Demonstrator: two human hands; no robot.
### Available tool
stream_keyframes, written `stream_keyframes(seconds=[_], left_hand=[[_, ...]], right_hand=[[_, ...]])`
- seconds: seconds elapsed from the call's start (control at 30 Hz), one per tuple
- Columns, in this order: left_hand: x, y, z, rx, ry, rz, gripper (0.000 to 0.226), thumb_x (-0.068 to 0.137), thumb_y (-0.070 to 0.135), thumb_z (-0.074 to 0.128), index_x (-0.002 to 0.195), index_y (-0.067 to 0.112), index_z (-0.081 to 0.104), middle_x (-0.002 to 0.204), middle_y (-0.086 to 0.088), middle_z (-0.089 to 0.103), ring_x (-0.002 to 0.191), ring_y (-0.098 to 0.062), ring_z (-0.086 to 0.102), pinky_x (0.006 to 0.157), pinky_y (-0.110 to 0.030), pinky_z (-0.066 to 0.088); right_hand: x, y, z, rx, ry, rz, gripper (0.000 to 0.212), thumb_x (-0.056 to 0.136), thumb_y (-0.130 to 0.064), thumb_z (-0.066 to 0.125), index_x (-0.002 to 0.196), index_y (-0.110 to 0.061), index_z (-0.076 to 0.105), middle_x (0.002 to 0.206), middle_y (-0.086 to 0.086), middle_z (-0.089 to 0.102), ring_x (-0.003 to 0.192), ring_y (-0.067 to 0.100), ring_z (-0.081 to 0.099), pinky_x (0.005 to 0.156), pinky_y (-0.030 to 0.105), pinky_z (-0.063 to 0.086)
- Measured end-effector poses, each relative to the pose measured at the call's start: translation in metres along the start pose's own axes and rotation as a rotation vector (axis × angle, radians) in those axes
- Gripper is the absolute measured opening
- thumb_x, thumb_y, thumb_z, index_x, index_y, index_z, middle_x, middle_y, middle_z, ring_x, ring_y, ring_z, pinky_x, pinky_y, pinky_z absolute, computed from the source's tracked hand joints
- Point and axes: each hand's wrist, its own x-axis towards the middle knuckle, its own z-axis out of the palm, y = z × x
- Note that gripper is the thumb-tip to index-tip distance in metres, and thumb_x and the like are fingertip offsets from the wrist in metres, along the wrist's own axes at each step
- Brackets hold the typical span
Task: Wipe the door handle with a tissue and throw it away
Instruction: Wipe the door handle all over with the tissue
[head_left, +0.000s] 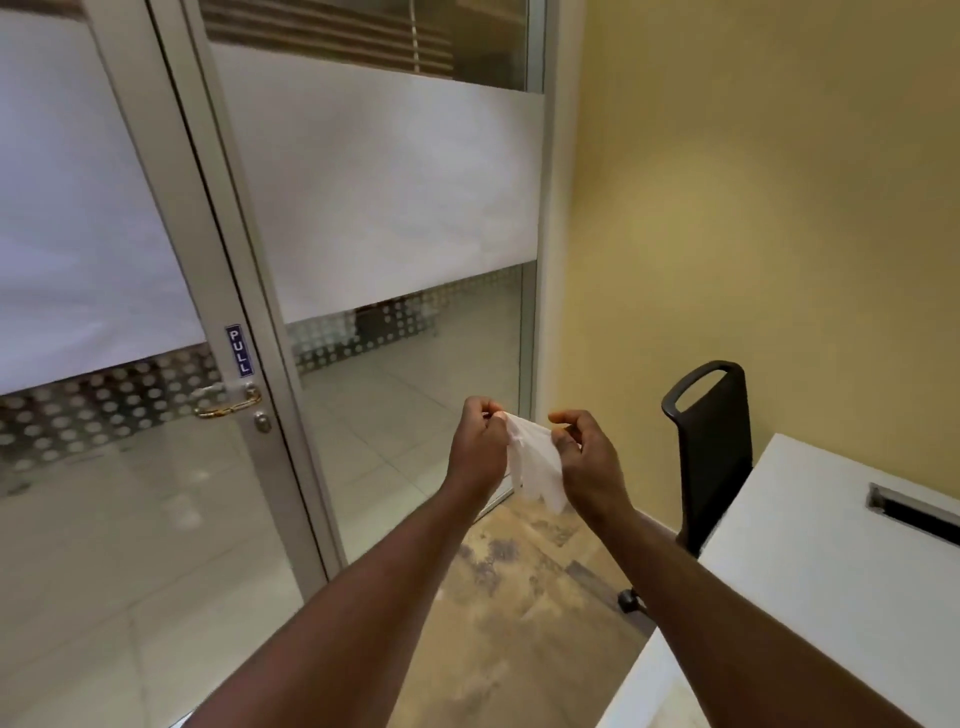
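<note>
**Tissue held between both our hands**

Our left hand (479, 441) and right hand (587, 457) each pinch the top edge of the white tissue (535, 462), which hangs between them. The door handle (228, 402) sits well apart to the left of our left hand, under a blue PULL sticker (239, 351). A black chair (711, 452) stands right of our right hand.

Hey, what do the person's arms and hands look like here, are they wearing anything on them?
Both arms are bare up to the frame's bottom edge, with no sleeves in view. The left hand and right hand wear no gloves, and no rings, watch or bracelet can be seen on the fingers or wrists.
</note>
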Motion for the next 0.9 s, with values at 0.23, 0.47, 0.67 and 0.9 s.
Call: stream_keyframes(seconds=[0.23, 0.47, 0.67, 0.9], left_hand=[[0.048, -0.004, -0.095, 0.058, 0.074, 0.030, 0.008, 0.101, 0.016, 0.046, 0.103, 0.018, 0.054, 0.092, -0.003, 0.057, 0.079, -0.018, 0.053, 0.065, -0.031, 0.045], [0.087, -0.018, -0.190, 0.192, 0.166, 0.089, 0.008, 0.102, 0.017, 0.050, 0.099, 0.021, 0.056, 0.088, 0.002, 0.058, 0.075, -0.014, 0.052, 0.064, -0.030, 0.043], [0.113, -0.028, -0.256, 0.278, 0.261, 0.084, 0.008, 0.103, 0.025, 0.051, 0.098, 0.029, 0.055, 0.091, 0.001, 0.063, 0.078, -0.018, 0.057, 0.070, -0.035, 0.049], [0.145, -0.054, -0.315, 0.383, 0.343, 0.063, 0.016, 0.102, 0.024, 0.051, 0.090, 0.034, 0.054, 0.086, 0.005, 0.064, 0.075, -0.014, 0.058, 0.064, -0.032, 0.046]], right_hand=[[0.044, -0.034, 0.089, 0.052, -0.133, -0.010, 0.015, 0.101, -0.017, 0.054, 0.108, -0.016, 0.068, 0.102, 0.004, 0.071, 0.090, 0.021, 0.068, 0.073, 0.033, 0.060], [0.075, -0.070, 0.164, 0.284, -0.332, 0.116, 0.020, 0.103, -0.023, 0.057, 0.103, -0.018, 0.077, 0.093, 0.005, 0.075, 0.082, 0.023, 0.068, 0.060, 0.027, 0.056], [0.096, -0.089, 0.234, 0.390, -0.567, 0.203, 0.052, 0.096, -0.057, 0.054, 0.103, -0.013, 0.080, 0.095, 0.020, 0.077, 0.075, 0.031, 0.072, 0.061, 0.037, 0.058], [0.129, -0.094, 0.312, 0.428, -0.983, 0.186, 0.067, 0.066, -0.050, 0.090, 0.103, 0.003, 0.072, 0.094, 0.019, 0.075, 0.081, 0.031, 0.071, 0.067, 0.037, 0.057]])
